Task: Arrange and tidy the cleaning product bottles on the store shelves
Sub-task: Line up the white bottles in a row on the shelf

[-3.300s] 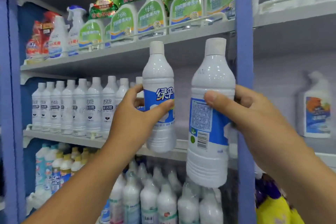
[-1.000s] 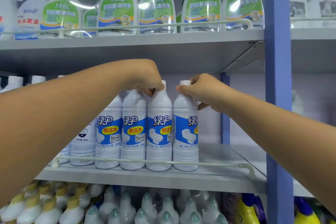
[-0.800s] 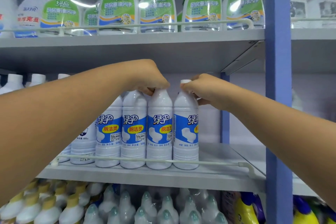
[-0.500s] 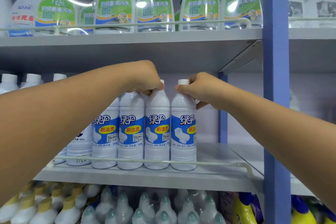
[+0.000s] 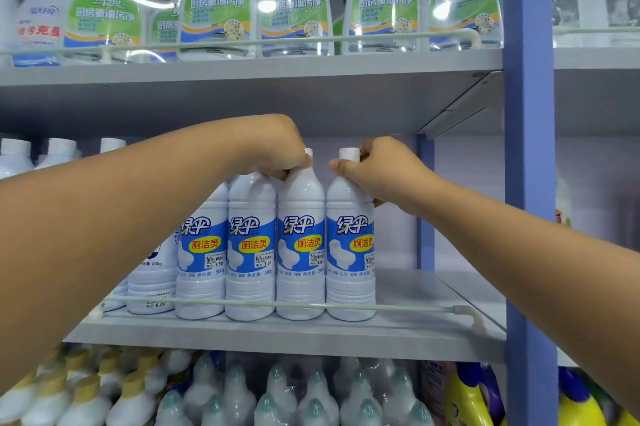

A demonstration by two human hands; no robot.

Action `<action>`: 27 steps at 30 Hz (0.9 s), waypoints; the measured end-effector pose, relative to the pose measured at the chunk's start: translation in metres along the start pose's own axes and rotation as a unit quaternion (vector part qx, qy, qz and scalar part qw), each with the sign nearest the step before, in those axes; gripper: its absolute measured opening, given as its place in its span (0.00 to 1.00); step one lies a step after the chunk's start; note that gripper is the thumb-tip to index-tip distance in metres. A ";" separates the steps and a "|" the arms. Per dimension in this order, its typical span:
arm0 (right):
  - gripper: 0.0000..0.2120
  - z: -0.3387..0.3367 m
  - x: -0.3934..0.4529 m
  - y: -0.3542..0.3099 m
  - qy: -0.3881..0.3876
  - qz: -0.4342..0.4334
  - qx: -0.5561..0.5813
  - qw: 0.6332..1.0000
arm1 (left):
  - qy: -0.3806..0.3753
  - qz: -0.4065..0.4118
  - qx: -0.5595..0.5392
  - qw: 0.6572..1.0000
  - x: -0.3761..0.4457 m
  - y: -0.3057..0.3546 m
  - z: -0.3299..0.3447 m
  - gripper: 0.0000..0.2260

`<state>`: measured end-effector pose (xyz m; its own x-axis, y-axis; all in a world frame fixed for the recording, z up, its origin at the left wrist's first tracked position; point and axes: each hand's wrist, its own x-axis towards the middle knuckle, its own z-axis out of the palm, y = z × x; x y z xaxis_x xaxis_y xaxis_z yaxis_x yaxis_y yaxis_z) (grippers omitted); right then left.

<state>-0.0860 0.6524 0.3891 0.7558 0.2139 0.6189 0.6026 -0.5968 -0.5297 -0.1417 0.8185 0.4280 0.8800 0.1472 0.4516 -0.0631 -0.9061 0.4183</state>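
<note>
A row of white toilet-cleaner bottles with blue labels stands upright behind the wire rail on the middle shelf [image 5: 398, 332]. My left hand [image 5: 277, 152] grips the neck of the second bottle from the right [image 5: 300, 252]. My right hand [image 5: 377, 169] grips the neck of the rightmost bottle [image 5: 350, 252], whose white cap shows above my fingers. Both labels face forward. The two bottles stand side by side, touching their neighbours.
Green-labelled spray refills [image 5: 294, 10] fill the upper shelf. A blue upright post [image 5: 528, 183] bounds the bay on the right, with bare shelf between it and the row. Below are packed white bottles [image 5: 277, 394] and yellow bottles [image 5: 467, 398].
Earlier both bottles were held in the air in front of the shelf; now they stand in the row. Over the last second the rightmost bottle's label turned to face forward.
</note>
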 end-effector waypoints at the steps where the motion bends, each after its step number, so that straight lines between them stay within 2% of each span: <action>1: 0.20 0.000 0.000 0.000 0.005 -0.001 0.003 1.000 | -0.002 0.001 0.004 1.000 0.000 0.000 0.000 0.13; 6: 0.21 0.003 -0.002 0.000 0.028 -0.011 -0.022 0.999 | -0.005 0.000 -0.016 1.000 -0.002 0.000 -0.001 0.11; 11: 0.18 -0.001 -0.002 0.001 0.002 0.029 0.102 0.994 | 0.004 0.001 -0.082 0.997 -0.004 -0.002 0.001 0.12; 14: 0.13 0.000 -0.003 0.001 -0.005 0.039 0.116 0.992 | 0.014 -0.012 -0.110 0.994 -0.006 -0.004 0.003 0.11; 19: 0.14 0.002 -0.004 0.001 -0.005 0.040 0.130 0.991 | 0.037 -0.024 -0.129 0.991 -0.004 -0.009 0.006 0.12; 21: 0.14 0.003 -0.007 0.002 0.005 0.036 0.136 0.990 | 0.057 -0.020 -0.121 0.991 -0.006 -0.010 0.009 0.16; 23: 0.15 0.005 -0.011 0.003 0.014 0.040 0.149 0.988 | 0.084 -0.005 -0.132 0.988 -0.013 -0.013 0.012 0.25; 25: 0.23 0.007 -0.019 0.007 0.022 0.055 0.160 0.985 | 0.117 0.012 -0.185 0.976 -0.031 -0.018 0.018 0.34; 27: 0.31 0.008 -0.033 0.013 0.049 0.069 0.185 0.979 | 0.149 0.035 -0.253 0.955 -0.060 -0.024 0.033 0.35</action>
<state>-0.1006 0.6438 0.3569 0.8195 0.0652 0.5694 0.5615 -0.2899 -0.7750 -0.1777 0.8186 0.3650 0.6963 0.2682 0.6658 -0.4027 -0.6219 0.6716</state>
